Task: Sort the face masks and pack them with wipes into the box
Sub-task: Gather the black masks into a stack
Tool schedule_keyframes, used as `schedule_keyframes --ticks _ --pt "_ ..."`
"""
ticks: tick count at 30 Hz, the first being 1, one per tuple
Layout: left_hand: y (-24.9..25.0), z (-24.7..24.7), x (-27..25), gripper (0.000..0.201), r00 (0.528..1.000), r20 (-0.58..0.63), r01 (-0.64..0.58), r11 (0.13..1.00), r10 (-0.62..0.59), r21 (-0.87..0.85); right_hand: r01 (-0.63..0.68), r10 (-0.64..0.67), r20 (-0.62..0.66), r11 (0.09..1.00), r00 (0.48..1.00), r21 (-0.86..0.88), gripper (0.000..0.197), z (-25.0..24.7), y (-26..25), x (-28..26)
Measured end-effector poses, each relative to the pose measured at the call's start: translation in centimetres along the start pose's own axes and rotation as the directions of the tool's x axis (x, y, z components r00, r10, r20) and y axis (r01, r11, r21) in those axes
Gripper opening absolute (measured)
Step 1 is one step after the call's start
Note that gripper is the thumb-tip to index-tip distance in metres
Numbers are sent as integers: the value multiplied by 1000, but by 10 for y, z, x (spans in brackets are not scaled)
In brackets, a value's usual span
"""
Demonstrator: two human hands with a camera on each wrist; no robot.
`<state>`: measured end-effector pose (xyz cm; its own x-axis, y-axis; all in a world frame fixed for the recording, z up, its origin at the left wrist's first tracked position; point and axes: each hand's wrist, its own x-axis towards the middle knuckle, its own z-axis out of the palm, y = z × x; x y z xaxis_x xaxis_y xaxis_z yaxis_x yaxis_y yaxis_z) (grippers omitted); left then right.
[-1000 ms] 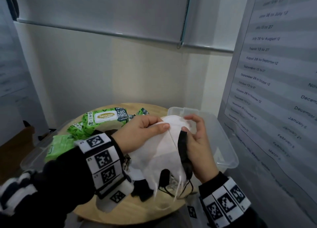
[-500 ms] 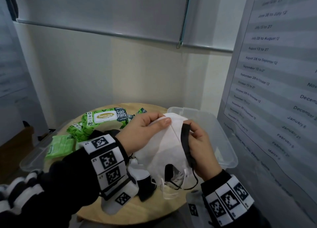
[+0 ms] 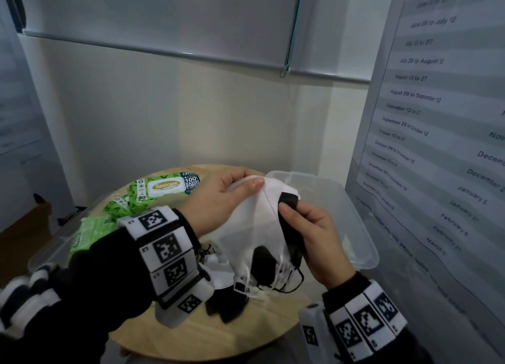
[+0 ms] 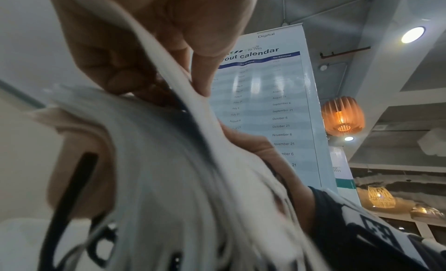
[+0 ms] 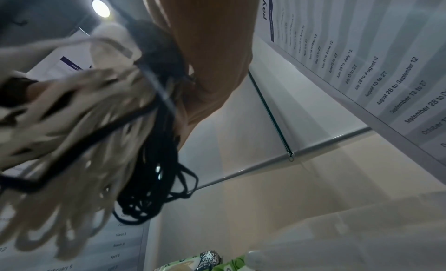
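Above the round wooden table (image 3: pixel 246 333), both hands hold a stack of face masks. My left hand (image 3: pixel 226 197) grips the white masks (image 3: pixel 251 224) at their upper left edge, thumb on top. The black masks (image 3: pixel 291 227) on the stack's right side are pinched by my right hand (image 3: pixel 308 227). White ear loops (image 5: pixel 60 198) and black ear loops (image 5: pixel 154 189) dangle below. More white and black masks (image 3: pixel 224 290) lie on the table under the hands. A clear plastic box (image 3: pixel 352 227) stands just right of the hands. Green wipe packs (image 3: pixel 164 188) lie at the back left.
A smaller green wipe pack (image 3: pixel 87 232) sits on a clear lid (image 3: pixel 43 257) at the table's left edge. A large calendar banner (image 3: pixel 437 145) stands close on the right. A wall with a roller blind (image 3: pixel 164 16) is behind the table.
The right hand has slid its thumb up along the black masks. The stack has risen slightly and tilted, and the left hand keeps its grip.
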<state>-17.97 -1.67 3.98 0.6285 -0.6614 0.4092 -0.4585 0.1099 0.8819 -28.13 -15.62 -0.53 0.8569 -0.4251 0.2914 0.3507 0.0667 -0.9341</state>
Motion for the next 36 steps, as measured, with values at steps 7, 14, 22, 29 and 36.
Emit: schedule_keyframes --ticks 7,14,22,29,36 --pt "3 -7 2 9 990 85 127 981 -115 -149 103 -91 105 988 990 -115 21 5 0 -4" --pt "-11 6 -5 16 998 18 -55 981 52 187 149 -128 149 979 980 -139 15 9 -2 -6" --pt "-18 10 -6 16 986 -67 -121 938 150 326 175 -147 186 975 971 -141 16 13 -6 -9" --pt "-19 5 0 67 994 -10 108 956 -110 274 175 -133 193 960 972 -218 13 13 -8 -10" --pt "-19 -2 2 55 980 -88 193 957 -177 218 46 -7 177 975 984 -217 17 9 -14 -8"
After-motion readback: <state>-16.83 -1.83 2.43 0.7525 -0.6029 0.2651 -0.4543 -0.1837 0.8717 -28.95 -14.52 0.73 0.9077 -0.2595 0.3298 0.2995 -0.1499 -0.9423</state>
